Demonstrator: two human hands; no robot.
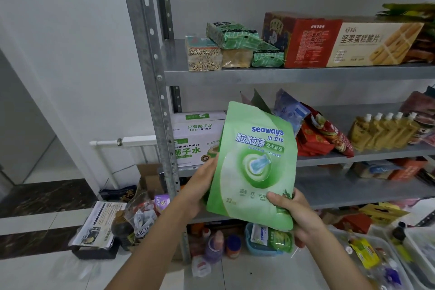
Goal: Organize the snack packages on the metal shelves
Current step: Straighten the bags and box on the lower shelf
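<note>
shelves: metal, snack packs on two upper levels | box: long, lying on upper shelf | pouch: green, upright, held before middle shelf | left hand: fingers grasping pouch's left edge | right hand: fingers grasping its lower right corner

I see the pouch upright in front of the metal shelves, the left hand gripping its left edge and the right hand its lower right corner. Behind it on the middle shelf, the coconut water carton sits far left, the spouted pouches to the right. One shelf up, the long box lies right of the stacked bags. Below the pouch, a basket stands on the floor
</note>
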